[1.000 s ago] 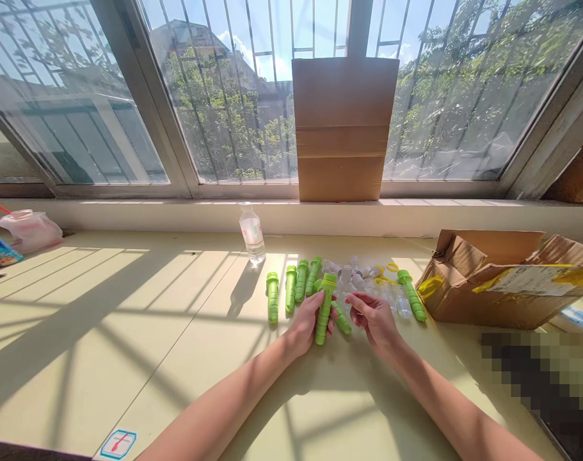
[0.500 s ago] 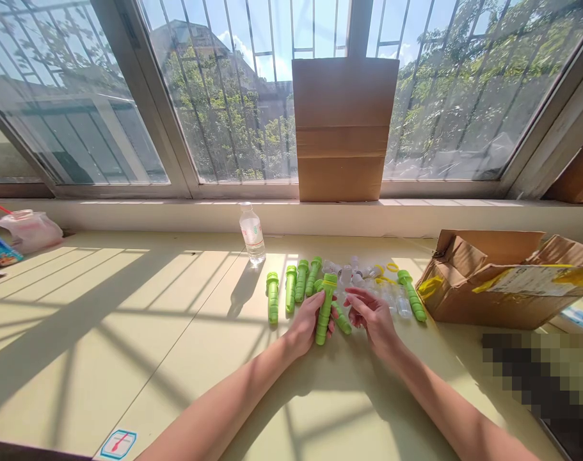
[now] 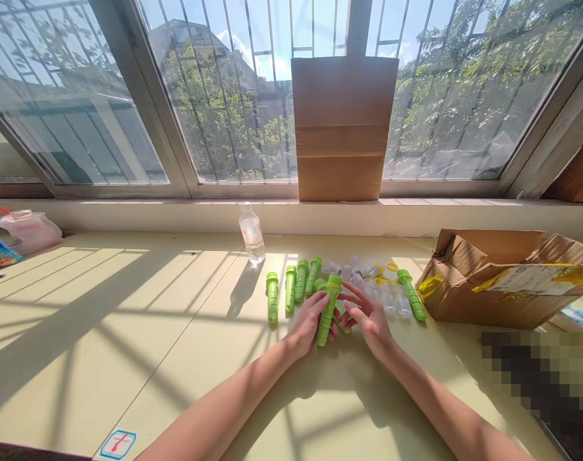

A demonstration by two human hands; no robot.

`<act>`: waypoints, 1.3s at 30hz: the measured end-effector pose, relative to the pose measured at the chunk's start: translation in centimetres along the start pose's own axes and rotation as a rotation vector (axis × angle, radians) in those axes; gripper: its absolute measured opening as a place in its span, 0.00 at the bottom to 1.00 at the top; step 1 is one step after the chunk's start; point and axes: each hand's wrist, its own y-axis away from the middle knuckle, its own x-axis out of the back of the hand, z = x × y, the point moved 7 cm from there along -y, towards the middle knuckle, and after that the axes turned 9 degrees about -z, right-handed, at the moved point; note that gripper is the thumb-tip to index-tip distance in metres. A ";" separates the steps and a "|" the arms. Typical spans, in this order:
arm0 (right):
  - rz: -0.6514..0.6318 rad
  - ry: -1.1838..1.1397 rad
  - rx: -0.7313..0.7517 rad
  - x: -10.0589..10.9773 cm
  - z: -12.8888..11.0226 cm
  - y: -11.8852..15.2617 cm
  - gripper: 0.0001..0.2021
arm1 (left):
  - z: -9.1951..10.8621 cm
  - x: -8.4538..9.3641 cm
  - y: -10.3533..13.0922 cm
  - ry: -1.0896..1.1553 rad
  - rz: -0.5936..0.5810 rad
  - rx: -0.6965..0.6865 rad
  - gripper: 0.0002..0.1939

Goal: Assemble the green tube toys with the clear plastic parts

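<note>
A ribbed green tube (image 3: 327,317) with a threaded top is gripped by my left hand (image 3: 309,325), tilted slightly right. Close to its upper end is my right hand (image 3: 372,320), fingers apart, fingertips near or touching the tube; contact is hard to tell. Behind the hands, another green tube is partly hidden. Several green tubes (image 3: 272,298) stand in a row to the left, and one more (image 3: 411,296) lies at the right. Small clear plastic pieces (image 3: 402,302) and yellow rings (image 3: 392,266) are scattered behind my right hand.
A water bottle (image 3: 251,235) stands near the window ledge. An open cardboard box (image 3: 502,294) sits on the right side of the table (image 3: 128,358). A cardboard sheet (image 3: 342,128) leans at the window. At far left is a pinkish container (image 3: 29,230).
My right hand has moved left, closer to the held tube. The tube's top has tilted a little to the right in my left hand.
</note>
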 end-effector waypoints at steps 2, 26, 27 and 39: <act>-0.025 0.010 0.016 -0.1 0.0 0.0 0.25 | 0.0 -0.1 0.1 0.003 0.007 0.007 0.25; 0.403 1.052 0.295 2.1 -2.5 0.6 0.15 | 0.1 0.2 0.4 -0.092 0.132 -0.028 0.30; 0.419 1.092 0.294 2.2 -2.5 0.5 0.16 | 0.1 0.2 0.4 -0.091 0.129 -0.029 0.30; 0.509 1.324 0.123 3.8 -1.2 -0.5 0.14 | 0.1 0.0 0.3 -0.117 0.110 -0.016 0.29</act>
